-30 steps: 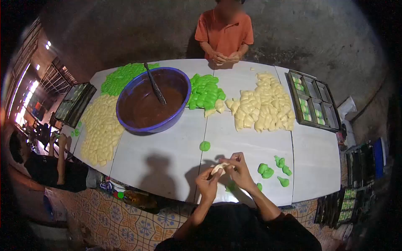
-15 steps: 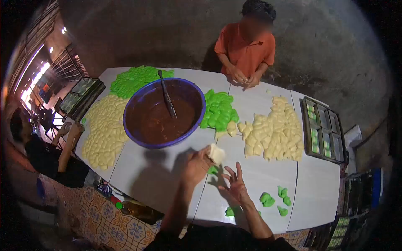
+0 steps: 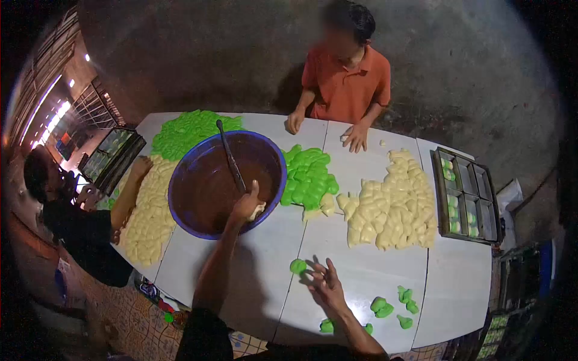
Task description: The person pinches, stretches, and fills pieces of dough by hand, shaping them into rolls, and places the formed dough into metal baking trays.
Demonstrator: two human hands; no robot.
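Note:
Over the near right rim of the purple basin point(image 3: 279, 195), my left hand point(image 3: 247, 203) is closed round a piece of cream dough point(image 3: 257, 210). Brown filling point(image 3: 201, 186) lies in the basin, where a dark-handled spoon point(image 3: 229, 153) leans close to that hand. My right hand point(image 3: 326, 281) is held above the table with its fingers apart and nothing in it. Just left of its fingertips is a flattened green dough piece point(image 3: 298, 266). Several small green dough pieces point(image 3: 382, 307) lie to the right of my right hand.
Cream dough pieces point(image 3: 391, 204) and green ones point(image 3: 308, 174) cover parts of the table point(image 3: 241, 289). A divided tray point(image 3: 466, 192) stands at the right. Across the table is a person in orange point(image 3: 346, 84); another person in black point(image 3: 84, 234) reaches over the dough at left.
My left hand has moved from the table's near side to the basin with the cream dough. My right hand has let go of the dough and opened. The person across has parted both hands.

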